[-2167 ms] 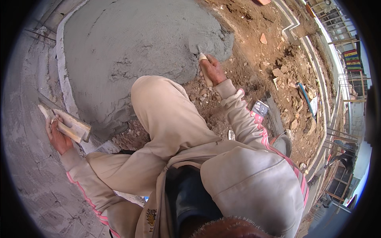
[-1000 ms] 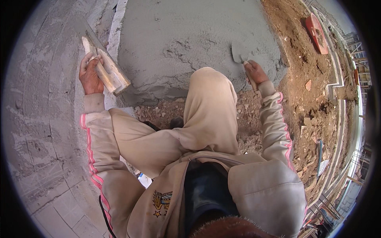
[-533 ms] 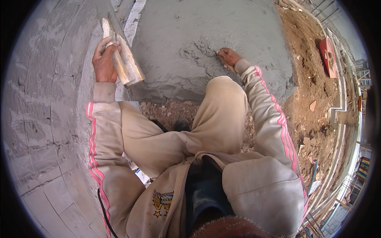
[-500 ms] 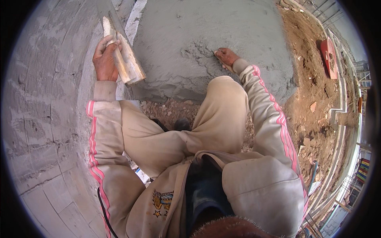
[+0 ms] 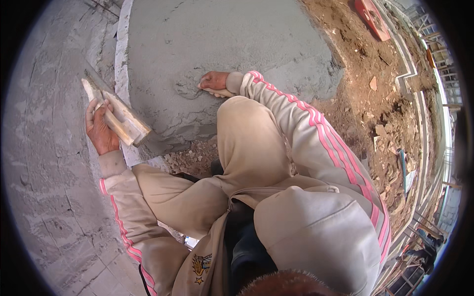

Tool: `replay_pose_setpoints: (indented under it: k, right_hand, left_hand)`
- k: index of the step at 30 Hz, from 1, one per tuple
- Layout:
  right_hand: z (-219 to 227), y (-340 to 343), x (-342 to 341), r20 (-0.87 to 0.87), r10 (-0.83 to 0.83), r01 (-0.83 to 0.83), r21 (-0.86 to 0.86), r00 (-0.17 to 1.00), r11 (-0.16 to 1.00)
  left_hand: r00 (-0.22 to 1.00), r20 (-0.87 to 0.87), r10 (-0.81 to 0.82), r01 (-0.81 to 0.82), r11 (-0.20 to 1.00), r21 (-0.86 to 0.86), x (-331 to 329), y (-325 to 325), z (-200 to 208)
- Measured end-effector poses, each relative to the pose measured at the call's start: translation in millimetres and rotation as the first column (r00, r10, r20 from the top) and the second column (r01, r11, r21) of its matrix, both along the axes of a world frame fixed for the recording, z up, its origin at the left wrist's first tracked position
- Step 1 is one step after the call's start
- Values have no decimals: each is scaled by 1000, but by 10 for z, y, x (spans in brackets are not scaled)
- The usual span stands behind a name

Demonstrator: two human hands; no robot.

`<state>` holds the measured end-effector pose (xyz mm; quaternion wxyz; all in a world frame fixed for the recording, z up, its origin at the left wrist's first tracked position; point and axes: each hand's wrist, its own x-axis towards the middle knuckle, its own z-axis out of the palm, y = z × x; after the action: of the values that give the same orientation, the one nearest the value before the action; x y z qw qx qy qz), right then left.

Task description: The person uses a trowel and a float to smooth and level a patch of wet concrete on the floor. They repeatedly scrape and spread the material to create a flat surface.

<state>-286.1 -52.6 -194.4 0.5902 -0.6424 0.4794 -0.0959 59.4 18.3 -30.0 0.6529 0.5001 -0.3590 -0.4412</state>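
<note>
Mortar slab (image 5: 237,39), grey, wet-looking: spread across the far middle of the scene, rough near our right hand, bordered on its left by a whitish edging strip (image 5: 122,54). 
Left hand (image 5: 102,129): ours, fingers curled round the wooden grip of a plastering float (image 5: 126,118), held tilted near the slab's left side. 
Right hand (image 5: 214,81): ours, closed round a pale tool handle (image 5: 223,92), low at the mortar; we cannot make out the tool's working end. 
Brown soil (image 5: 348,42): right of the slab. 
Red tub (image 5: 371,19): far right, on the soil.
</note>
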Motion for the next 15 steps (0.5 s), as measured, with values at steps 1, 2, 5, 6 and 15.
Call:
replay_pose_setpoints:
  k: [1,2,5,6,15]
  right_hand:
    - [-8,29,-6,31,21,-22,26,999,999]
    - [-125,26,96,97,18,-3,-154,995,988]
    - [-543,230,-315,228,-97,193,-447,969,873]
    - [-490,341,-442,248,-133,227,-404,960,886]
    - [243,1852,-1859,435,-715,699,233,547,676]
  left_hand:
    - [1000,7,24,-24,1000,-4,-46,57,28]
    - [999,15,53,-53,999,0,170,77,-29]
    - [995,77,-68,66,997,25,-28,-39,-63]
    - [993,104,-50,45,998,50,-18,-22,-62]
    - [985,168,-46,28,994,108,-35,-66,-67]
